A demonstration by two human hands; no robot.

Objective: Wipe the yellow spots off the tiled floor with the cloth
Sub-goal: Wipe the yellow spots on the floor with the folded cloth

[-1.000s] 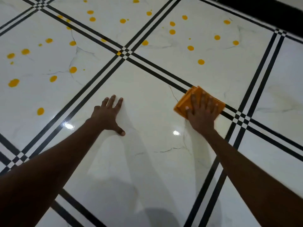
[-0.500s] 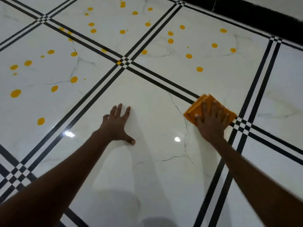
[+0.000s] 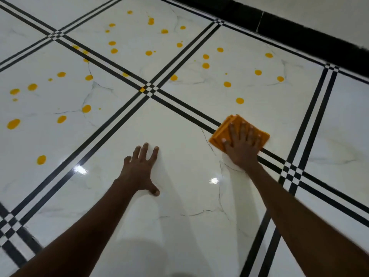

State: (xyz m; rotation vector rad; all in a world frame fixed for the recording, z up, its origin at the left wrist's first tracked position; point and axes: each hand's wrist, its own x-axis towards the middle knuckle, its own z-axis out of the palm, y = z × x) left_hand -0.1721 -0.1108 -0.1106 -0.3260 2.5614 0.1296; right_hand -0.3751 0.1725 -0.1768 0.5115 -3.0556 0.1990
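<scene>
My right hand (image 3: 242, 148) presses flat, fingers spread, on a folded orange cloth (image 3: 220, 133) that lies across the black stripe at the near tile's far right edge. Several yellow spots dot the white tiles beyond; the nearest one (image 3: 239, 100) is a short way ahead of the cloth. More spots lie on the left tile (image 3: 13, 123) and the far middle tile (image 3: 148, 53). My left hand (image 3: 139, 170) rests open, palm down, on the near tile, empty.
The glossy white marble-look floor (image 3: 179, 206) is divided by double black stripes with checkered crossings (image 3: 148, 89). A black skirting band (image 3: 299, 31) runs along the wall at the top right. Light glints show on the near tile.
My right hand has slid the cloth forward along the stripe, closer to the nearest yellow spot. The left hand stays planted. The view has shifted, showing more floor ahead.
</scene>
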